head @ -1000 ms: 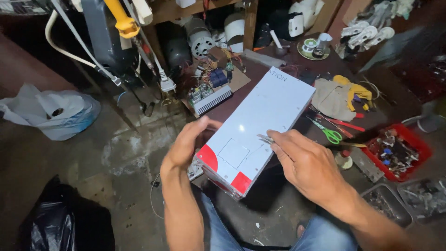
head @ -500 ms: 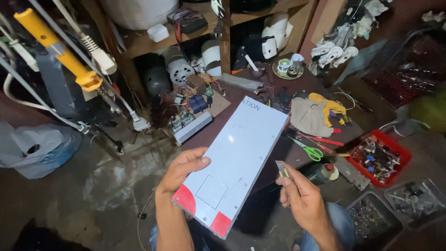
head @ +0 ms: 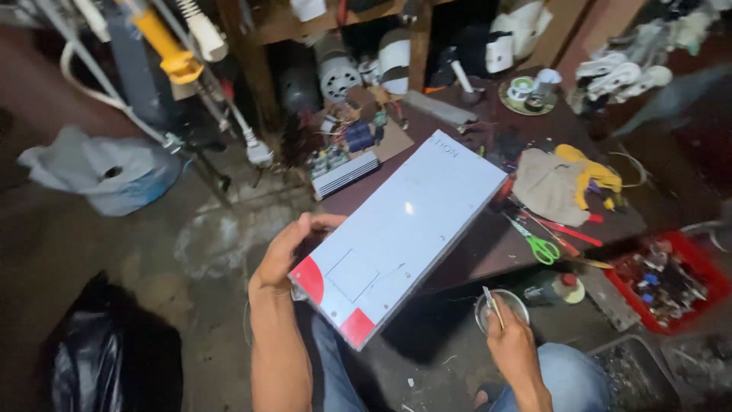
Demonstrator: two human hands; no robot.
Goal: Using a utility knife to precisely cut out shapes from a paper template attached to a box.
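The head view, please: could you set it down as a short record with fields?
Left hand: grips the edge of the white panel, which has red corners
Right hand: pinches a thin metal tool over a small clear cup
Table: dark, bears green scissors and a beige cloth
Floor: red tray, white bag

Grey lettering is printed near the far end of the long white panel (head: 400, 236). Two red corner marks are seen at its near end. No screens or signs are seen.
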